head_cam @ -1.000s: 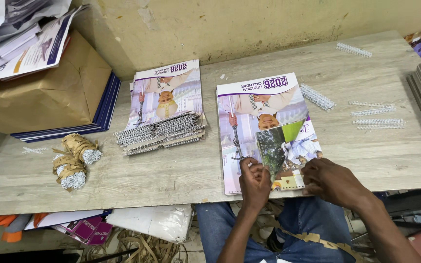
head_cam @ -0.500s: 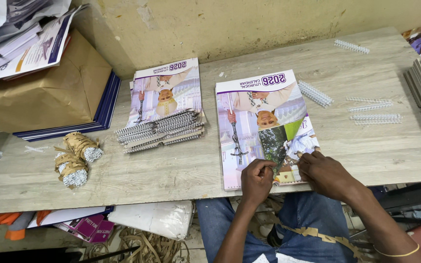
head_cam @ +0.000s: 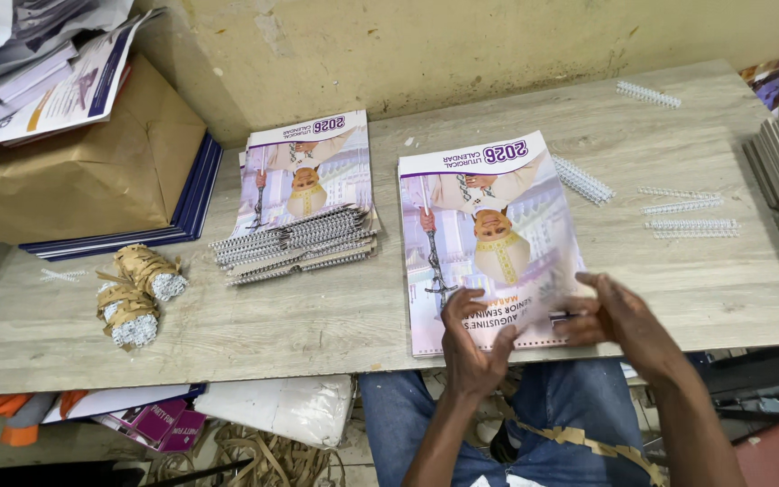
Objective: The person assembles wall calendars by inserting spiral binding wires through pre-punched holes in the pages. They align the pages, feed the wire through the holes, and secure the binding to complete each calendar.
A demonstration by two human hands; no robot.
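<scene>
Purple-edged calendar (head_cam: pixel 489 225) is lying on the tabletop (head_cam: pixel 317 316) — both hands, left (head_cam: pixel 472 338) and right (head_cam: pixel 624 320), are pinching its bottom edge; loose sheets could be slipping out of line.

Single head-worn view, looking steeply down from close above onto wooden table (head_cam: pixel 335 316); wall across top of frame, wearer's lap at bottom centre.
</scene>
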